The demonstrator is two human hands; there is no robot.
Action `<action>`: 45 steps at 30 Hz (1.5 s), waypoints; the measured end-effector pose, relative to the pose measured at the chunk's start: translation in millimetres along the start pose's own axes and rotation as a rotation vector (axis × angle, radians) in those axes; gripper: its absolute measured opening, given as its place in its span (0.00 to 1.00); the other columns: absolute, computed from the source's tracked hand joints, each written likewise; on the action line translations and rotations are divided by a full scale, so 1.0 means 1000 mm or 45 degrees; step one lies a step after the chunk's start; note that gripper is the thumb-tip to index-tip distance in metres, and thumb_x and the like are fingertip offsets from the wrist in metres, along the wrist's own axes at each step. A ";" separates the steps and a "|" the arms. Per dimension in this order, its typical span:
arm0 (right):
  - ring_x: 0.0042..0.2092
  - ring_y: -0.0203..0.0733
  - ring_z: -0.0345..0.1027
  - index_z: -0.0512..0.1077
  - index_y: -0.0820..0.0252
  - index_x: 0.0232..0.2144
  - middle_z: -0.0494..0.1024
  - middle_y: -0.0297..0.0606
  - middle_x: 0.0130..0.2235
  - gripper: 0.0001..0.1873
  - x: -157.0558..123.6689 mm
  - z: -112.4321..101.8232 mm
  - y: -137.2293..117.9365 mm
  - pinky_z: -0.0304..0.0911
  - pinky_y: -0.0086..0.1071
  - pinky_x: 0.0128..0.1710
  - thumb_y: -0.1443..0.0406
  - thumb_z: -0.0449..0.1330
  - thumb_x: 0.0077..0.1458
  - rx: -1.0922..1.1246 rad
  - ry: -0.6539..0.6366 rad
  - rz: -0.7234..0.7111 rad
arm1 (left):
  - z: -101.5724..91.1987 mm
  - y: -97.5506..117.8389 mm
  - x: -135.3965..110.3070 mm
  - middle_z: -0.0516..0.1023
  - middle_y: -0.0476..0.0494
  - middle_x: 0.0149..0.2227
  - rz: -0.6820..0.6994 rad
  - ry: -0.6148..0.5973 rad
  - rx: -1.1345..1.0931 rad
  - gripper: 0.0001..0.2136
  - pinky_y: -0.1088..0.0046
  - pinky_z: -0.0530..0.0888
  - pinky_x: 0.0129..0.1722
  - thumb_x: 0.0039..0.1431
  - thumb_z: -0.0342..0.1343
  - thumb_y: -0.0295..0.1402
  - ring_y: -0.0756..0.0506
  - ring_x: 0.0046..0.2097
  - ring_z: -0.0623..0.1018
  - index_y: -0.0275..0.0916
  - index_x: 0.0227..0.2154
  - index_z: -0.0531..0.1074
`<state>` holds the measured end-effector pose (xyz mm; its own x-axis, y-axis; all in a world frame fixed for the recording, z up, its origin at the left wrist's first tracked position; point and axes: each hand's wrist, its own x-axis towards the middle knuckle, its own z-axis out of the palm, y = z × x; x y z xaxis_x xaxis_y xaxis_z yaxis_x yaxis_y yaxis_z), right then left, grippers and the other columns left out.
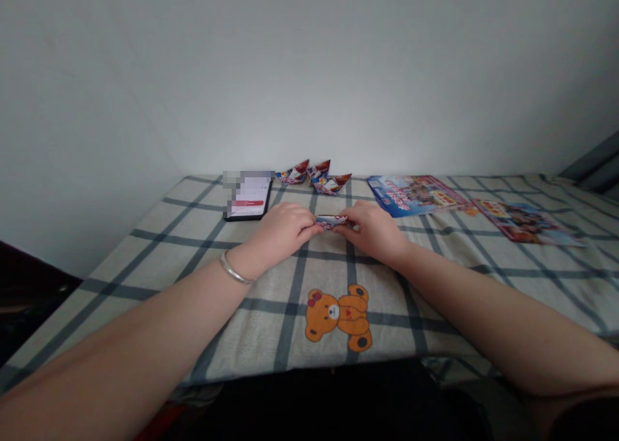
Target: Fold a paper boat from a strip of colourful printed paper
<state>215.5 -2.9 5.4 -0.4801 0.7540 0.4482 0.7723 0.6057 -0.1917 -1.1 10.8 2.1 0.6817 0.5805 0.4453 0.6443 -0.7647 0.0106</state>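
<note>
A small folded piece of printed paper lies on the checked cloth between my two hands. My left hand, with a silver bangle on the wrist, pinches its left end with closed fingers. Its right end is pinched by my right hand, whose fingers are also closed. Both hands rest on the cloth. Behind them, near the wall, stand three folded paper boats made from the same printed paper.
A phone with a lit screen lies at the back left. Two colourful leaflets lie at the back right. The checked cloth carries an orange bear print near its front edge. A white wall rises behind.
</note>
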 end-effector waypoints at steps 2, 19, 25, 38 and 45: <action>0.34 0.40 0.65 0.76 0.60 0.31 0.75 0.38 0.29 0.07 0.000 0.001 0.001 0.55 0.31 0.33 0.63 0.62 0.57 0.073 0.021 0.037 | -0.002 0.003 0.000 0.75 0.44 0.28 -0.014 0.020 0.082 0.15 0.65 0.70 0.38 0.66 0.51 0.37 0.44 0.35 0.74 0.36 0.27 0.74; 0.40 0.42 0.72 0.76 0.59 0.40 0.80 0.39 0.37 0.09 0.000 0.006 -0.001 0.63 0.33 0.39 0.64 0.60 0.57 0.256 0.008 -0.032 | -0.012 0.018 -0.003 0.72 0.47 0.32 -0.089 0.252 -0.137 0.05 0.71 0.69 0.34 0.63 0.53 0.29 0.47 0.35 0.73 0.37 0.31 0.71; 0.45 0.43 0.75 0.70 0.59 0.39 0.79 0.43 0.47 0.08 -0.004 0.001 -0.005 0.70 0.36 0.42 0.62 0.60 0.58 0.534 0.088 0.046 | -0.012 0.019 -0.003 0.74 0.45 0.34 -0.136 0.130 0.053 0.06 0.69 0.70 0.35 0.64 0.51 0.30 0.46 0.37 0.74 0.37 0.34 0.73; 0.38 0.39 0.73 0.67 0.58 0.36 0.78 0.37 0.36 0.08 -0.003 0.005 -0.001 0.67 0.34 0.39 0.59 0.58 0.58 0.709 0.003 0.051 | -0.004 0.016 -0.002 0.69 0.41 0.48 -0.158 0.203 -0.434 0.08 0.64 0.72 0.52 0.63 0.54 0.30 0.45 0.52 0.71 0.39 0.44 0.71; 0.46 0.42 0.71 0.67 0.58 0.35 0.76 0.43 0.46 0.06 -0.001 0.004 -0.001 0.67 0.38 0.46 0.64 0.60 0.55 0.622 0.160 -0.095 | 0.007 0.013 -0.004 0.75 0.39 0.48 -0.337 0.173 -0.742 0.15 0.63 0.76 0.47 0.65 0.52 0.35 0.45 0.49 0.76 0.39 0.52 0.65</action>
<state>213.8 -3.4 1.7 -0.4493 0.6861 0.5721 0.4389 0.7273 -0.5276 7.6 0.4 -5.7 0.4511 0.7588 0.4699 0.4648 -0.6492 0.6021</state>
